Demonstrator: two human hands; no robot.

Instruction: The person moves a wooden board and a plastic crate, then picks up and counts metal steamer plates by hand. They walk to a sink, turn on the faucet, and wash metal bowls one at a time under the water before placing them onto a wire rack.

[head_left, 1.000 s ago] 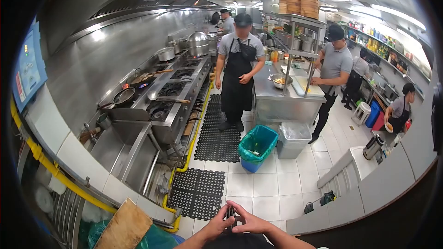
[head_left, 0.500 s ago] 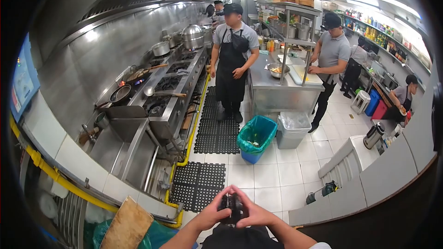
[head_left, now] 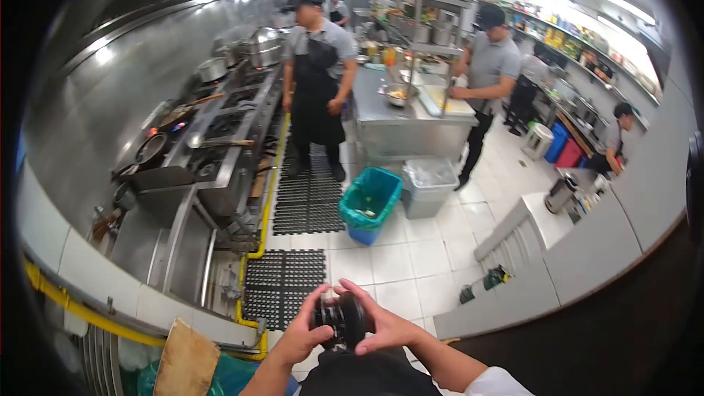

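Observation:
Low in the middle of the head view, a glossy black round object [head_left: 341, 320] is held between both hands, in front of a dark apron. It has a wide disc-like part on its right side; its exact kind cannot be made out. My left hand [head_left: 302, 331] wraps its left side, thumb across the front. Around the right side curls my right hand [head_left: 383, 328], thumb low and fingers over the top edge. The palms and the object's far side are hidden.
A stove [head_left: 220, 139] with pans runs along the left. Ahead, a person in a black apron [head_left: 319, 81] stands on the mat; another works at the steel counter [head_left: 411, 139]. A green-lined bin [head_left: 370, 198], a grey bin [head_left: 429, 191] and a low wall [head_left: 528, 297] are nearby.
The scene has shifted left in view. My fingertips, joined above the object before, are now apart, and more of it shows. The aproned person's head has turned more to the left.

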